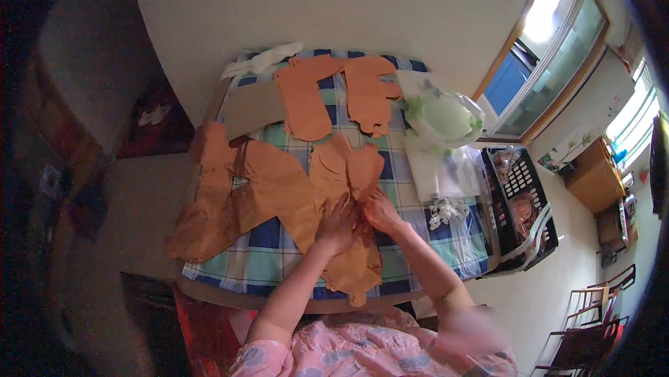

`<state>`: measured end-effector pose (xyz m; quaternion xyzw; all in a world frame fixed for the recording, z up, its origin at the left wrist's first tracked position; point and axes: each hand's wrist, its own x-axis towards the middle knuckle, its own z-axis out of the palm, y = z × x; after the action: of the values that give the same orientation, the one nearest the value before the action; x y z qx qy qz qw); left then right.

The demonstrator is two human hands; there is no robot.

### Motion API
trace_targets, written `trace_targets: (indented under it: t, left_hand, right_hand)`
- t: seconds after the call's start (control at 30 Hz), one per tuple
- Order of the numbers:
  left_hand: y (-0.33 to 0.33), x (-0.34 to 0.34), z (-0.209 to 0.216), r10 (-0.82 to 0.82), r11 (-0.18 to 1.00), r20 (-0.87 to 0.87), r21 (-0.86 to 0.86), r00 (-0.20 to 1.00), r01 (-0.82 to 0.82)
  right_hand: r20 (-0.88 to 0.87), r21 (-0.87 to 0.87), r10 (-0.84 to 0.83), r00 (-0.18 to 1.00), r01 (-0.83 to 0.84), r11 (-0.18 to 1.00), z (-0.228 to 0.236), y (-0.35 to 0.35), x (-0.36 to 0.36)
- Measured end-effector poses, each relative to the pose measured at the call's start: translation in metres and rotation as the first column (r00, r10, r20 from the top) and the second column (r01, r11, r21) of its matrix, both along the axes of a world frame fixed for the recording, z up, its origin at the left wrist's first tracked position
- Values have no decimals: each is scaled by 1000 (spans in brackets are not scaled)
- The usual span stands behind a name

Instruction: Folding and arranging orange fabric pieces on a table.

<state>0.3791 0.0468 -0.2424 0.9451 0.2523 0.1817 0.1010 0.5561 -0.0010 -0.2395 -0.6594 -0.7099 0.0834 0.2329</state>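
In front of me lies a flat orange-brown fabric-like piece (357,265) with a scalloped lower edge and rounded lobes at its far end. My left hand (336,229) rests on it with fingers stretched out. Close to its right, my right hand (380,211) has its fingers curled together at the piece's right edge; they seem to pinch it, though the fingertips are partly hidden. More orange-brown pieces (282,189) overlap on the left. Two boot-shaped ones, a left one (305,102) and a right one (368,95), lie flat toward the far edge.
A checked blue, green and white cloth (261,255) covers the table. White cloth (268,60) lies at the far left corner. On the right are a pale green plastic-wrapped bundle (446,118), small white parts (446,211) and a black crate (519,203). Chairs (589,332) stand farther right.
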Motion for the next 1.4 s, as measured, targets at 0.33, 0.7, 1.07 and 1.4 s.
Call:
trace_targets:
  t: [0.33,0.7,1.07,1.4]
  left_hand:
    - [-2,-3,3,0,1000,-32,-24,999,-1]
    - [-9,-12,29,47,992,561,-124,827,28]
    - [-27,9,30,1,1000,454,-9,891,3]
    - [-27,2,-6,166,984,196,-95,966,-150]
  right_hand:
    - [30,121,80,996,-83,989,3,2,-2]
    - [28,69,60,998,-62,996,-4,8,0]
    - [-15,140,121,993,-118,983,2,5,-5]
    - [28,124,83,996,-86,989,7,5,-5]
